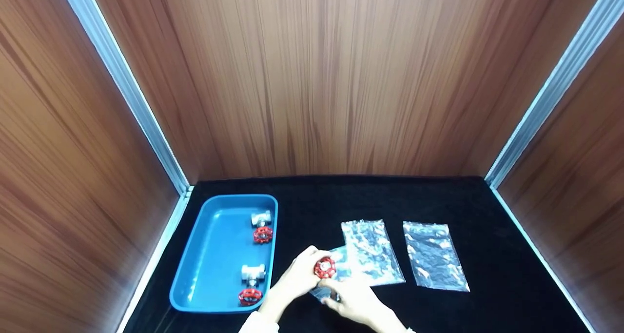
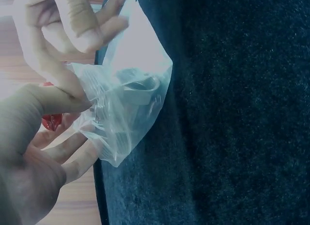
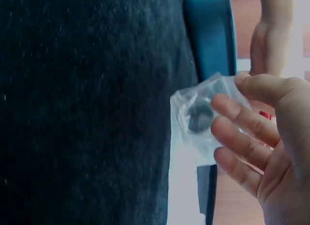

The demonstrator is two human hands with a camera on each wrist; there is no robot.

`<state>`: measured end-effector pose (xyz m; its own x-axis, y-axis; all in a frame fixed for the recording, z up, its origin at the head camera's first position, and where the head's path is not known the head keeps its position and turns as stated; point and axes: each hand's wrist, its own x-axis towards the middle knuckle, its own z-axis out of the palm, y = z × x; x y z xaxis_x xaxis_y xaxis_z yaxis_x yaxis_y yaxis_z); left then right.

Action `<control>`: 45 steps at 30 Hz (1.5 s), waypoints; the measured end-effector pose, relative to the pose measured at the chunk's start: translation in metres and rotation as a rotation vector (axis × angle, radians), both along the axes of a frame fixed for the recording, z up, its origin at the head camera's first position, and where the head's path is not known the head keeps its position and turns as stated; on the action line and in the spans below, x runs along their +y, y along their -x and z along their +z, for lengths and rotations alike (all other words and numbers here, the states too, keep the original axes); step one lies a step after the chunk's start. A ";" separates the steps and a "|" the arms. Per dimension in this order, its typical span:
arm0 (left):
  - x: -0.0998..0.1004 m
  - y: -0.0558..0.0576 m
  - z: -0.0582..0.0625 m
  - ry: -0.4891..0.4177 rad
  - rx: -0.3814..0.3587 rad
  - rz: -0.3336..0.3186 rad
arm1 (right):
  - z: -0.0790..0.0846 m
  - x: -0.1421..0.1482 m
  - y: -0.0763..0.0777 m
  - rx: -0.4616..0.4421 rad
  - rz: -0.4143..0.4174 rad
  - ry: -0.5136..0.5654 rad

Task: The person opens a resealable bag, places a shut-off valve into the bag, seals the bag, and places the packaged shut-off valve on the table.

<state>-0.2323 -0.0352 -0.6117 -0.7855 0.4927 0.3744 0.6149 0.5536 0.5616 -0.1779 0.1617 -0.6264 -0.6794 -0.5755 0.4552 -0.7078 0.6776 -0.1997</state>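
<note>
A valve with a red handwheel point(image 1: 324, 267) sits between my hands, its metal body point(image 2: 140, 91) inside a clear plastic bag point(image 2: 121, 123). The wheel shows outside the bag's mouth. My left hand point(image 1: 300, 275) holds the valve near the wheel, thumb and fingers around the bag's mouth. On the other side, my right hand point(image 1: 358, 301) has its thumb and bent fingers at the bag; in the right wrist view its fingertips point(image 3: 225, 130) lie over the plastic. The wheel is partly hidden by fingers in both wrist views.
To the left stands a blue tray point(image 1: 192, 255) with a valve point(image 1: 262, 228) near its back right corner and another valve point(image 1: 251, 284) near the front. Two flat clear bags lie right of the hands: a nearer bag point(image 1: 373, 252) and a farther bag point(image 1: 436, 257). Wooden panels point(image 1: 317, 79) enclose the black surface.
</note>
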 end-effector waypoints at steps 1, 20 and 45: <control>0.000 0.000 0.001 0.002 -0.003 0.000 | 0.000 -0.001 0.000 0.010 -0.008 -0.007; -0.007 0.008 -0.004 0.017 0.232 0.034 | -0.009 0.005 0.009 0.113 -0.010 0.081; -0.017 0.008 -0.002 -0.072 0.182 0.125 | -0.012 0.011 0.008 0.148 -0.027 0.117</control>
